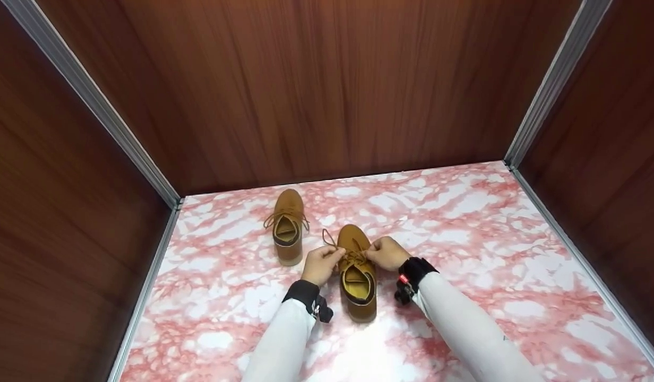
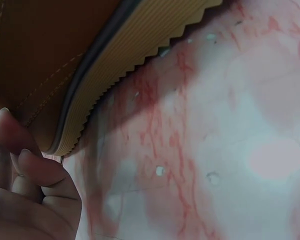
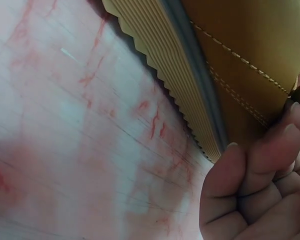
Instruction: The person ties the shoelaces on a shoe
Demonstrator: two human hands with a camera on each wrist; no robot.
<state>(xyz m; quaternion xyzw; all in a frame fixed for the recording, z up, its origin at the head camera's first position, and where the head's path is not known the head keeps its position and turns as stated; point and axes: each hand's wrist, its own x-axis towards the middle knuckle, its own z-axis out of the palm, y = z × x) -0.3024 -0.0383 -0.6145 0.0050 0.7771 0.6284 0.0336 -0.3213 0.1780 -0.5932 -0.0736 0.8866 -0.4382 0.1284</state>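
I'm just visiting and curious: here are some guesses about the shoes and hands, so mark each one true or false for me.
1. Two tan shoes stand on the pink marbled surface. True: the near shoe and the far shoe.
2. Both hands work at the far shoe. False: the left hand and right hand are at the near shoe.
3. Each hand pinches the near shoe's lace. True.
4. The far shoe lies on its side. False: it stands upright.
5. The sleeves are black. False: white, with dark wrist bands.
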